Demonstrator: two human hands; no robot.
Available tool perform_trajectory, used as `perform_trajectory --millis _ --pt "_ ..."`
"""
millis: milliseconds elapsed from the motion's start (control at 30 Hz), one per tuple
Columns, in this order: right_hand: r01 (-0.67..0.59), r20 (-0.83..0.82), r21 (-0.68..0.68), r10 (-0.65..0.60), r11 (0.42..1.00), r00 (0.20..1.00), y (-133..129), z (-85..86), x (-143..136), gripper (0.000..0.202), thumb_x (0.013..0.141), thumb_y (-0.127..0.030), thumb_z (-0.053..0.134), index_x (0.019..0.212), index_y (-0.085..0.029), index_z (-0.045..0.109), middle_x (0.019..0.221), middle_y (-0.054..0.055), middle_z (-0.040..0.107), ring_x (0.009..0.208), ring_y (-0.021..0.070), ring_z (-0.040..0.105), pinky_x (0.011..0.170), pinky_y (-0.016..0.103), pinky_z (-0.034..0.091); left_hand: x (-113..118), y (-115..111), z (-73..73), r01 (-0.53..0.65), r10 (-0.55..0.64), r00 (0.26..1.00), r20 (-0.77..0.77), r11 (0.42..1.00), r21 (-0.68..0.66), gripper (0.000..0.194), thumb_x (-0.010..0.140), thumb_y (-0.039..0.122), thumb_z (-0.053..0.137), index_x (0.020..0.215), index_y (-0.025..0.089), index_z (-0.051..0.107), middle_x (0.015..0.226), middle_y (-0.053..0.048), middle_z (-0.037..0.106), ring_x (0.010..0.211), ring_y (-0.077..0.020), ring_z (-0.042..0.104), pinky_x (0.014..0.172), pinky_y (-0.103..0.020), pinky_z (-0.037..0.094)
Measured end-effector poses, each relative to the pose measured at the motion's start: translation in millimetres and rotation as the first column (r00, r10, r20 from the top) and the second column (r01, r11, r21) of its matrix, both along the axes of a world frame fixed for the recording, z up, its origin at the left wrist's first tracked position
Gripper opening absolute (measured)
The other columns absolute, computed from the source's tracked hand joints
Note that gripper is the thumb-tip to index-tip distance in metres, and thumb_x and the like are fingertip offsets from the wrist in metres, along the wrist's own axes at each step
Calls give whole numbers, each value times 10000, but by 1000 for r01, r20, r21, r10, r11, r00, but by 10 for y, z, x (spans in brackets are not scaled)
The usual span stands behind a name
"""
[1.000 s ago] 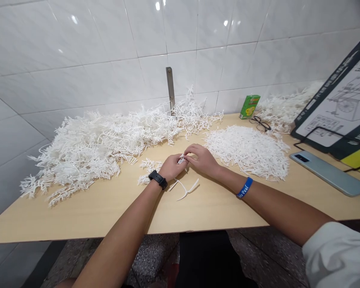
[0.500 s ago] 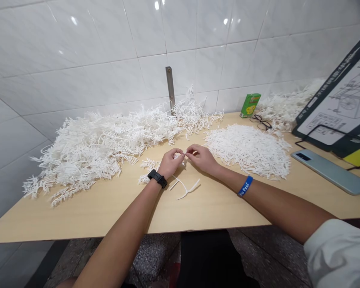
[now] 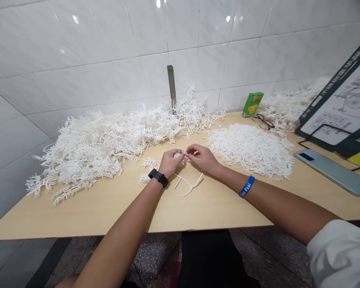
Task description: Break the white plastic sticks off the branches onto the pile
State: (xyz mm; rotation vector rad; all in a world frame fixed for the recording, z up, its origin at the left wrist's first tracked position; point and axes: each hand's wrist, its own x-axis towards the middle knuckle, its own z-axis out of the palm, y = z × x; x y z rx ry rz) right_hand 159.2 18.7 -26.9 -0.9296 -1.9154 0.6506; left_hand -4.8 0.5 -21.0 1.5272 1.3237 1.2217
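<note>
My left hand (image 3: 169, 163) is closed around a white branched plastic piece (image 3: 177, 154), with thin prongs showing between thumb and fingers. Fingertips of my right hand (image 3: 203, 157) pinch the end of it, close against my left fingertips; how much they grip is too small to see. Below the hands, a bare white plastic stem (image 3: 192, 187) with forked ends hangs down or lies on the table. Beside my left wrist are a few small white clusters (image 3: 150, 163). A big heap of tangled branched pieces (image 3: 93, 140) rises to the left, and a flat pile of loose short white sticks (image 3: 252, 150) spreads to the right.
The wooden table (image 3: 216, 208) meets a tiled wall with a metal bracket (image 3: 171, 86). At the right are a green box (image 3: 253, 105), eyeglasses (image 3: 263, 121), another white heap (image 3: 283, 106), a phone (image 3: 333, 172) and a leaning dark printed carton (image 3: 345, 108) with a black cord.
The view has shifted slightly. Both hands stay fingertip to fingertip over the white piece, and the bare stem below them has swung a little to the right.
</note>
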Motion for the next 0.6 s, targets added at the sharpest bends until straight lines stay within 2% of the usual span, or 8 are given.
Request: perform_trajectory --millis 300,600 --pt "-15 34 -13 16 1000 999 -2 -8 6 118 802 -289 586 851 -186 616 820 27 631 739 147 574 660 272 472 -10 10 -28 56 -55 998 -38 998 18 224 725 321 597 773 126 697 662 -4 618 609 -115 511 598 -234 385" --pt "-17 104 92 8 996 995 38 -34 36 90 820 -272 575 830 -188 608 824 36 630 750 157 568 687 284 466 -4 -10 -5 73 -72 996 -52 997 24 193 715 303 580 725 139 681 629 2 594 606 -117 510 631 -254 402"
